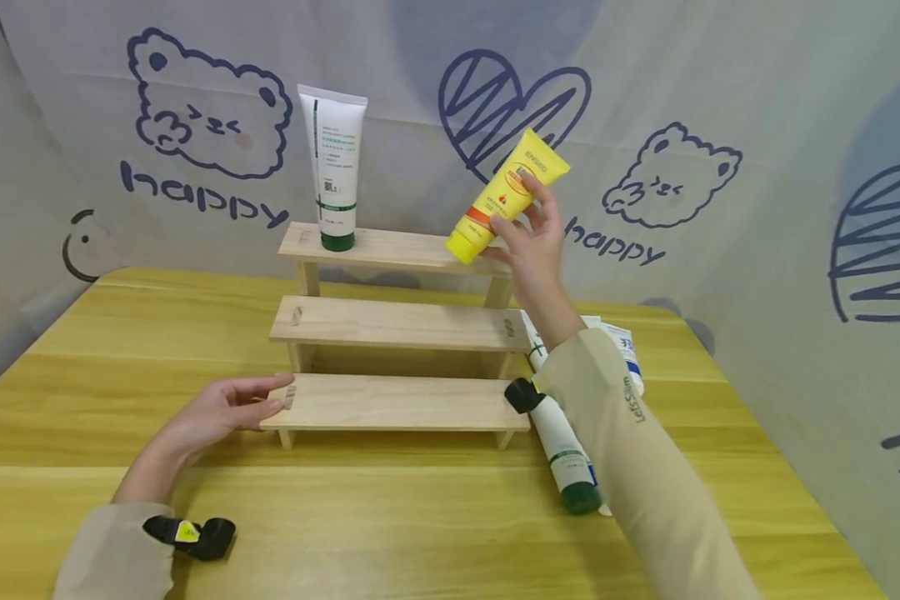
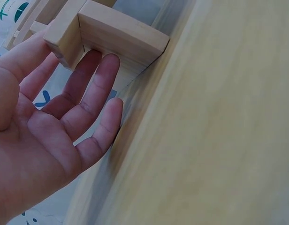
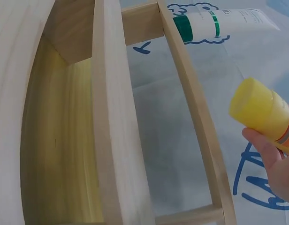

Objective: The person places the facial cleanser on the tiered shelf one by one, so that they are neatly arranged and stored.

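The yellow tube [image 1: 498, 198] is pinched in the right hand [image 1: 534, 248], while the left hand [image 1: 216, 414] holds the bottom wooden shelf [image 1: 397, 402].

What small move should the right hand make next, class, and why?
Perhaps turn the yellow tube upright and ease it onto the top shelf: the right hand holds it tilted, cap lowest, apart from the wood near that shelf's right end. The white tube stands cap-down toward the other end.

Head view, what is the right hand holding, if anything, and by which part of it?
The right hand holds the yellow tube by the middle of its body, between the cap and the flat end.
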`<state>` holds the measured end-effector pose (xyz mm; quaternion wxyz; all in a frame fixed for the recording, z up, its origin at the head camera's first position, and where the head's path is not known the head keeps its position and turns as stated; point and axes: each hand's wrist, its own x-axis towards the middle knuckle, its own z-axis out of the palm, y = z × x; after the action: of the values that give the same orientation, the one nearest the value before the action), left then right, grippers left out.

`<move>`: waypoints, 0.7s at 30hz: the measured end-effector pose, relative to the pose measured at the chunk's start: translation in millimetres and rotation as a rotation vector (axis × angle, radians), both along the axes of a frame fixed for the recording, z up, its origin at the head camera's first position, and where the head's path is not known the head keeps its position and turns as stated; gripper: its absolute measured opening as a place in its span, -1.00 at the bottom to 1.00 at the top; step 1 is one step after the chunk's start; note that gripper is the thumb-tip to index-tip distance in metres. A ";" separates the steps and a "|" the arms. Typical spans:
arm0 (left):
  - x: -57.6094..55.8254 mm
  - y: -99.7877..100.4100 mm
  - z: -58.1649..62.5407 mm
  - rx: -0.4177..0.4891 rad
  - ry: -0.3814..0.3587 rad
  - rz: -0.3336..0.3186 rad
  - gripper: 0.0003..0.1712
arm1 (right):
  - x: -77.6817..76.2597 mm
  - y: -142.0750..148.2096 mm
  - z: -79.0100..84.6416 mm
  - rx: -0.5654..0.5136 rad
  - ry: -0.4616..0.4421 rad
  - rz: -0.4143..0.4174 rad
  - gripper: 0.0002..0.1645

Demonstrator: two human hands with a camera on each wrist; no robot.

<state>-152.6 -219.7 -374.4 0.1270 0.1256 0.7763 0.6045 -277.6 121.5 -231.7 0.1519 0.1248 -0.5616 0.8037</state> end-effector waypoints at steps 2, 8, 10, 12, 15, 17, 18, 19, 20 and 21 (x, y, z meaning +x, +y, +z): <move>-0.1 -0.8 -0.1 0.005 0.001 -0.001 -0.42 | -29.9 2.2 -15.3 -0.013 0.019 0.011 -0.29; -1.1 -0.7 -0.1 -0.004 -0.001 -0.002 -0.41 | -37.3 -12.0 -19.3 0.041 0.079 0.001 -0.27; -1.5 -0.3 -0.1 -0.006 -0.002 0.001 -0.41 | -10.8 -23.9 -3.4 0.077 0.074 -0.027 -0.32; -2.0 -0.2 -0.6 -0.008 -0.002 0.003 -0.41 | 9.5 -33.3 9.4 0.120 0.063 -0.054 -0.35; -2.7 -0.3 -1.8 -0.006 -0.005 0.005 -0.41 | 21.1 -41.2 16.9 0.174 0.060 -0.064 -0.36; -2.8 -0.5 -2.3 -0.009 -0.003 0.004 -0.41 | 20.7 -44.1 16.1 0.194 0.081 -0.056 -0.36; -2.8 -0.5 -2.6 -0.011 -0.003 0.005 -0.41 | 19.4 -45.1 14.7 0.195 0.094 -0.050 -0.37; -2.8 -0.5 -2.7 -0.012 -0.004 0.005 -0.41 | 16.1 -45.5 11.8 0.198 0.110 -0.045 -0.37; -2.7 -0.6 -2.7 -0.015 -0.003 0.005 -0.41 | 13.2 -46.3 9.5 0.191 0.120 -0.038 -0.38; -2.6 -0.5 -2.6 -0.018 -0.002 0.006 -0.41 | 10.4 -46.9 7.2 0.195 0.133 -0.037 -0.39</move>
<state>-155.3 -220.2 -377.0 0.1272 0.1217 0.7819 0.5980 -267.2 74.6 -224.5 0.1908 0.1818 -0.6280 0.7323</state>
